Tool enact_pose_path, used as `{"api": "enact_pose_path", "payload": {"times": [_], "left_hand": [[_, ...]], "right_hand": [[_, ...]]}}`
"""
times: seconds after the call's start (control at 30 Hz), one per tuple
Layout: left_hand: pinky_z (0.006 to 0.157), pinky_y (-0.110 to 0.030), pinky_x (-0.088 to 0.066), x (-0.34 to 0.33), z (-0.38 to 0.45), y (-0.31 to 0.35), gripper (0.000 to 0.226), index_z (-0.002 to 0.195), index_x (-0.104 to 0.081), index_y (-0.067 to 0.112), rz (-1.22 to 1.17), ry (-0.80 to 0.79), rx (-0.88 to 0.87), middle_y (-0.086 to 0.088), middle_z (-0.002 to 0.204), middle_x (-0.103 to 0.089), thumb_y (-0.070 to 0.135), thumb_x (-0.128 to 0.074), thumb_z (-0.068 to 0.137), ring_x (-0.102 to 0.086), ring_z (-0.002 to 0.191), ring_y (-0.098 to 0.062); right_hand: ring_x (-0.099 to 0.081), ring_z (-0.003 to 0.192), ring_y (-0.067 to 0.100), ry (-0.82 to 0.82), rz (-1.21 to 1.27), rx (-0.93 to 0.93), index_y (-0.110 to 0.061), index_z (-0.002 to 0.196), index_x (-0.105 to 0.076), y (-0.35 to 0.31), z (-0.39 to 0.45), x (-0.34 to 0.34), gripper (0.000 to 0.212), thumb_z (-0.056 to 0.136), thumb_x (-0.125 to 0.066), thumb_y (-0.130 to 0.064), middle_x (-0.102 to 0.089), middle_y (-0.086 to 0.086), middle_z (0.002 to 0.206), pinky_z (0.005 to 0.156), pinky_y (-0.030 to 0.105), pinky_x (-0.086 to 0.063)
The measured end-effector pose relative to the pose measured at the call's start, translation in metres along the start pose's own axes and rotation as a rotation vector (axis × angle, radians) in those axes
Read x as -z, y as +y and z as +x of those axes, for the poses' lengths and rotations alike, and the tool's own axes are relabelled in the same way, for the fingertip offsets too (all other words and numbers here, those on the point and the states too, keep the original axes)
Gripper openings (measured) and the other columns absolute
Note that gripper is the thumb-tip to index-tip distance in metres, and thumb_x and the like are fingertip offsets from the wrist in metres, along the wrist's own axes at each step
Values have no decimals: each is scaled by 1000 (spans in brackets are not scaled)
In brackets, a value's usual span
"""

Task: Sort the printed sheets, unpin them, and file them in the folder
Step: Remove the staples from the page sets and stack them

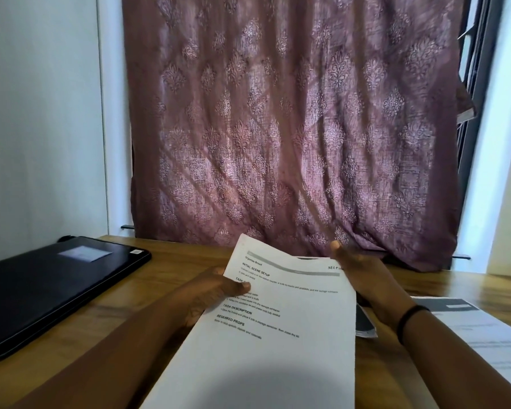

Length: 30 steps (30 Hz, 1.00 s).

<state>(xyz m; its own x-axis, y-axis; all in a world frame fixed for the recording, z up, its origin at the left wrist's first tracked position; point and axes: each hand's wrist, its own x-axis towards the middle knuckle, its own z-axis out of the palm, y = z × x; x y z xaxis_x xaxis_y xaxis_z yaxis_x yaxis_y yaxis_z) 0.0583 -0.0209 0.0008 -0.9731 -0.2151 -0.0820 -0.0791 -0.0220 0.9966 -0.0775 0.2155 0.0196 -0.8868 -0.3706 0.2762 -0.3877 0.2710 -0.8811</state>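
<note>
A patterned mauve curtain (292, 128) hangs behind the wooden table (171, 255), where a closed, flat black folder (50, 287) lies far left. The left hand (216, 290) pinches a white printed sheet (278, 326) held centre, its long axis running near to far, tilted left. The right hand (363, 276) is spread open behind it, near more printed sheets (478, 335) lying flat on the right.

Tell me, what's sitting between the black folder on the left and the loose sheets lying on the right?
In the head view, the printed sheet held up by the left hand lies between the black folder and the flat sheets; the right hand is behind it.
</note>
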Motion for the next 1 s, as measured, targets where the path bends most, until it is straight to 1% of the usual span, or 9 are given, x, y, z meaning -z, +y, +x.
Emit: {"api": "enact_pose_path", "payload": {"times": [0.03, 0.1, 0.2, 0.33, 0.43, 0.57, 0.7, 0.83, 1.0], "left_hand": [[66, -38, -59, 0, 0, 0, 24, 109, -66, 10, 2, 16, -6, -12, 98, -74, 2, -63, 86, -73, 81, -29], [63, -36, -58, 0, -1, 1, 22, 108, -66, 9, 9, 30, -16, -12, 95, -75, 1, -61, 87, -73, 78, -28], [79, -46, -56, 0, -3, 1, 27, 116, -64, 7, 42, -7, -19, -15, 105, -72, 3, -59, 89, -70, 93, -34], [91, -54, -51, 0, -3, 1, 30, 116, -65, 6, 56, -10, 3, -17, 110, -70, 5, -63, 87, -67, 100, -39], [95, -59, -47, 1, -1, 0, 33, 118, -64, 5, 63, -11, 7, -18, 112, -70, 8, -66, 85, -66, 103, -39], [96, -57, -47, 1, -2, 1, 34, 117, -64, 5, 14, -7, -29, -18, 112, -70, 9, -64, 83, -65, 105, -39], [97, -59, -46, 7, -2, 3, 33, 117, -63, 4, -51, -1, -53, -21, 114, -68, 9, -63, 85, -63, 107, -42], [99, -61, -43, 9, -2, 3, 43, 119, -63, 3, -65, -7, -62, -21, 116, -67, 12, -68, 77, -63, 108, -42], [95, -54, -49, 5, -6, 2, 37, 120, -62, 7, -61, -88, -24, -18, 116, -68, 11, -65, 83, -65, 107, -37]], "right_hand": [[-54, 66, 18, -11, -1, -2, -2, 84, -72, -1, -1, 1, 75, 81, -46, -72, -72, 19, 80, 60, 27, -35], [-50, 54, 16, -84, -31, 0, -6, 81, -72, -2, -4, 7, 68, 79, -50, -71, -69, 13, 64, 54, 24, -34], [-38, 38, 7, -266, -83, 5, -14, 77, -67, -1, -5, 16, 36, 85, -65, -49, -54, -3, 50, 40, 17, -29], [-46, 45, 5, -249, -132, 54, -15, 84, -73, 8, -1, 22, 12, 85, -72, -27, -61, -6, 56, 42, 16, -37], [-48, 50, 9, -231, -190, 80, -16, 74, -72, 10, -2, 19, 17, 86, -70, -29, -61, -6, 55, 46, 16, -39], [-43, 35, 1, -131, -87, 95, -14, 80, -73, 4, -2, 14, 19, 90, -66, -29, -59, -5, 47, 37, 14, -33], [-42, 37, 11, -118, -2, 89, -16, 70, -71, 2, -4, 16, 29, 90, -63, -36, -59, -4, 48, 39, 18, -34], [-45, 42, 11, -173, 126, 27, -10, 86, -74, 5, 0, 16, 21, 92, -62, -26, -68, 0, 62, 40, 20, -34], [-32, 35, 6, -49, 280, -15, -2, 86, -71, 12, 7, 10, 17, 91, -64, -17, -49, 2, 47, 33, 16, -27]]}}
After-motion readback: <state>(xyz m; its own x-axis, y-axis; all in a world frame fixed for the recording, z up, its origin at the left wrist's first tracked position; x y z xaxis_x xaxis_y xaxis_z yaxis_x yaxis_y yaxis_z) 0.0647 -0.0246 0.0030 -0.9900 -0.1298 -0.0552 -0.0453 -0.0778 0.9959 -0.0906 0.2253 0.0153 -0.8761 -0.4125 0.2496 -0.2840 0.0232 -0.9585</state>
